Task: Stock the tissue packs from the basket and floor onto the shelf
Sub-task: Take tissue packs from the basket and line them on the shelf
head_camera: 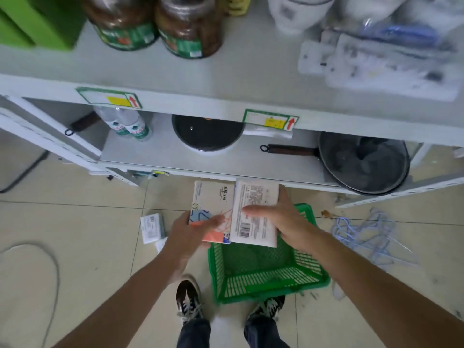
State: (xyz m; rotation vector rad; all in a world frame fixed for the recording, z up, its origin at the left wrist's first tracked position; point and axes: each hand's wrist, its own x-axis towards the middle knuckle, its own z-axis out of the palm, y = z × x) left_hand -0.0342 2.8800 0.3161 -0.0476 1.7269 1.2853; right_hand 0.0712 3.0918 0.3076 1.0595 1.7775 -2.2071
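Observation:
I hold two tissue packs side by side above the green basket (266, 275). My left hand (187, 234) grips the patterned tissue pack (213, 202), with its thumb on the pack's face. My right hand (281, 219) grips the white tissue pack (253, 197), which shows a barcode. The two packs touch along their long edges. Both hang just in front of the white shelf (226, 159). The basket stands on the floor between my feet and looks empty. Another tissue pack (152, 227) lies on the floor tiles to the left.
On the lower shelf board sit a pot (207, 133), a long-handled pan (364, 162) and water bottles (128, 124). The upper board (251, 79) holds jars (155, 23), a white bowl and packaged goods. Wire hangers (369, 234) lie on the floor at right, a cable at left.

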